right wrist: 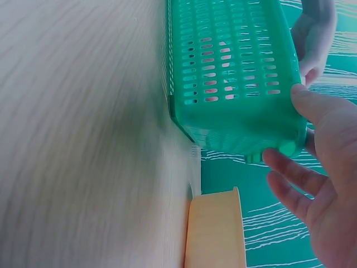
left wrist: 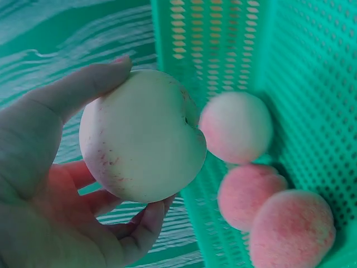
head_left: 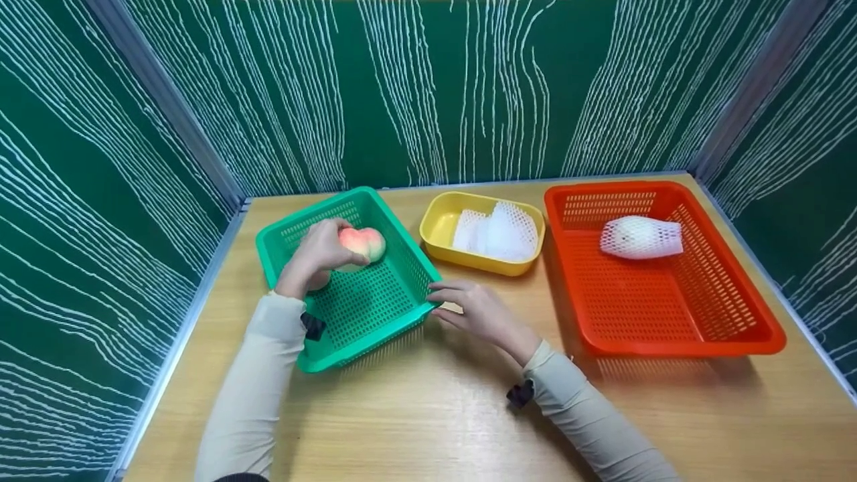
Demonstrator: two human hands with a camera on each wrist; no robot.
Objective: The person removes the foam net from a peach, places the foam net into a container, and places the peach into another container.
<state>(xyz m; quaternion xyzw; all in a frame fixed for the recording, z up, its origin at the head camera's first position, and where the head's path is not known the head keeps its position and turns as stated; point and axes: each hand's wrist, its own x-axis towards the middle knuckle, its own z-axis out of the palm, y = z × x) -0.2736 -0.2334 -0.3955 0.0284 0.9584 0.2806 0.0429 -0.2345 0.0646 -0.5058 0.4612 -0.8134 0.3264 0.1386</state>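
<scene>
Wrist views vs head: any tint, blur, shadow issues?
Head: warmer colour, soft shadow under the red basket, pale sheen on the table; left wrist: teal cast over the nearest peach, striped wall smeared at upper left; right wrist: cool cast, diffuse shadow beside the green basket.

A wooden counter (head_left: pixel 402 428) bears a yellow tub (head_left: pixel 475 262) of white nets (head_left: pixel 505 234) and, to its right, a red basket (head_left: pixel 636 301) containing a pale round object (head_left: pixel 635 236) in a net sleeve (head_left: pixel 668 237), before white-lined green walls (head_left: pixel 448 80) with grey corner posts (head_left: pixel 161 87).
</scene>
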